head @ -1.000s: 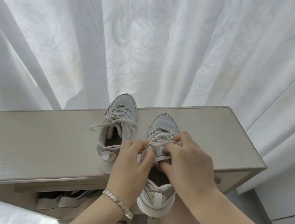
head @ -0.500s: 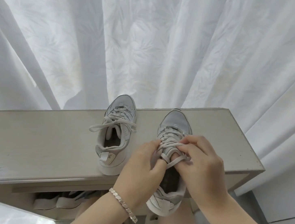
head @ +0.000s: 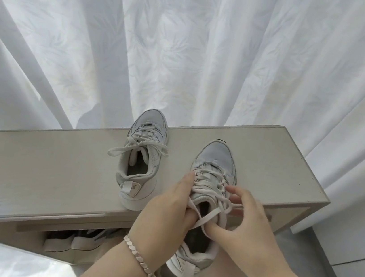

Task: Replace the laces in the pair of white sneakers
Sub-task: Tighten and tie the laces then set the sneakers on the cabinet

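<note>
The worn white low-top sneaker (head: 216, 157) overhung the near edge of the pale wooden cabinet top (head: 54, 179), left hand (head: 166, 213) gripping its collar, right hand (head: 246, 229) pinching its flat cream lace (head: 209, 216); a hard tug could well have dragged it off.

Two worn white sneakers sit upright on the cabinet (head: 55, 167), toes pointing away. The left sneaker (head: 141, 163) stands mid-top with its toe past the far edge and its bow (head: 143, 143) loosely tied. The right sneaker (head: 214, 164) overhangs the near edge heel-first, its undone laces (head: 209, 216) lying slack across the opening.
</note>
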Available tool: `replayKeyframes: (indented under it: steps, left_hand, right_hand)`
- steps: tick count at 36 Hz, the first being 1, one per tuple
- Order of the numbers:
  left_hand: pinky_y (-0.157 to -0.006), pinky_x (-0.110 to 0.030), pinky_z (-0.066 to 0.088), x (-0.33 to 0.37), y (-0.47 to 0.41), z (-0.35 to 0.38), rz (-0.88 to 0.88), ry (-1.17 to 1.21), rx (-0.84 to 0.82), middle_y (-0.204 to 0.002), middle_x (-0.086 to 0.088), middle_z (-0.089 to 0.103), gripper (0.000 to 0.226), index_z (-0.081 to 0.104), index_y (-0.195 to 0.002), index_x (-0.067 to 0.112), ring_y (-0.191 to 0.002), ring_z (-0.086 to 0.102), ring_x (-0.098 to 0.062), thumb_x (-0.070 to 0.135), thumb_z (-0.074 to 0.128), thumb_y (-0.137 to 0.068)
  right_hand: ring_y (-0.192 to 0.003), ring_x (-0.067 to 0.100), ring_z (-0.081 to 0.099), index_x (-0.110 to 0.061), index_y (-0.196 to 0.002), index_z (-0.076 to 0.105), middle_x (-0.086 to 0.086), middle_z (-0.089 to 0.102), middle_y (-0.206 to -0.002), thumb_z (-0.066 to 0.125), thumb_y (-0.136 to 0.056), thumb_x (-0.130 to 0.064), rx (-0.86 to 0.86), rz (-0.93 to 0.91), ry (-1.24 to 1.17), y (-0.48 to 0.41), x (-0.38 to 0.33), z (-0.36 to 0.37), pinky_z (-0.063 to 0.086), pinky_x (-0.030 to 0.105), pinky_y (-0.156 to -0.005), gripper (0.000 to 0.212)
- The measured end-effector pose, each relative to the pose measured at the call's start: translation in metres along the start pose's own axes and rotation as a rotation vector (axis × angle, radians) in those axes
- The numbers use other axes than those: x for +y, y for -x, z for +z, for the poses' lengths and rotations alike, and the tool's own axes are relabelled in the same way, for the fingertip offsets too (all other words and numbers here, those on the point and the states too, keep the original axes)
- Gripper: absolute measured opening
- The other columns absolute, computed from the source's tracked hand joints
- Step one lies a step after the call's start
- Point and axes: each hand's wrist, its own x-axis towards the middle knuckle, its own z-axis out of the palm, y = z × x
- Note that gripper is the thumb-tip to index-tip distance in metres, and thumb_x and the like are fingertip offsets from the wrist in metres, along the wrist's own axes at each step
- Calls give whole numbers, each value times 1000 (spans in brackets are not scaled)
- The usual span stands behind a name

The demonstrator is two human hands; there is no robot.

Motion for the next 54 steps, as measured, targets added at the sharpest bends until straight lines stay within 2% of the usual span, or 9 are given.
replayKeyframes:
  steps: [5,12,16,22,28,33,44,50,54]
  left_hand:
    - [-92,-12,37,4,9,0,-67,176,26,-134,9,52,65,30,-145,23,-117,51,-6,38,40,-83]
    - [-105,-33,39,11,7,-24,-224,556,-174,-131,18,53,67,40,-134,41,-122,47,2,36,49,-68]
    - [-96,-8,32,17,-1,-23,-209,359,-173,-140,19,31,64,29,-136,50,-116,40,9,37,56,-80]
    - [-85,10,10,10,1,-7,-74,106,-185,-158,-3,7,54,24,-144,38,-139,25,-14,49,37,-93]
    - [-89,-35,44,0,12,16,46,12,98,-135,-26,47,40,40,-129,23,-117,55,-38,34,34,-90]
    - [-83,-50,52,2,18,26,93,-17,142,-136,-28,45,47,43,-129,18,-119,51,-44,42,13,-101]
    - [-75,-49,56,2,16,32,102,-33,188,-134,-28,47,50,42,-128,15,-118,51,-45,42,9,-102]
    - [-70,-44,58,2,15,35,122,-72,194,-131,-29,50,49,43,-127,14,-116,54,-44,41,10,-103]
    - [-63,-40,58,2,14,36,115,-94,201,-132,-26,50,49,43,-127,16,-113,57,-42,42,9,-102]
  right_hand:
    - [-104,-16,44,-35,-128,52,-25,50,-107,74,-67,-38,80,-136,110,2,-2,3,45,17,-87,65]
    - [-94,0,52,-23,-126,59,-17,52,-108,71,-64,-53,187,-225,251,5,1,12,38,7,-74,70]
    - [-93,9,61,-18,-122,63,-10,59,-109,70,-61,-49,200,-252,272,5,2,18,42,14,-73,69]
    - [-102,10,58,-17,-125,60,-14,55,-112,68,-63,-43,193,-249,215,6,5,19,44,13,-79,68]
    - [-115,-8,45,-39,-122,50,-30,45,-115,55,-65,-29,-168,-147,-59,6,0,-4,41,7,-87,57]
    - [-76,-2,60,-34,-88,67,-15,67,-79,58,-87,-13,-47,-109,-89,-22,-12,-29,49,14,-72,23]
    - [-60,0,48,-23,-74,63,-10,56,-65,62,-86,-40,-229,-218,459,-73,-56,-6,35,12,-52,21]
    - [-66,21,58,-3,-79,71,16,67,-77,58,-89,-35,-223,-212,569,-73,-56,-3,38,20,-55,36]
    - [-62,3,40,-8,-66,62,5,54,-67,53,-93,-31,-249,-273,481,-68,-48,-4,28,17,-57,37]
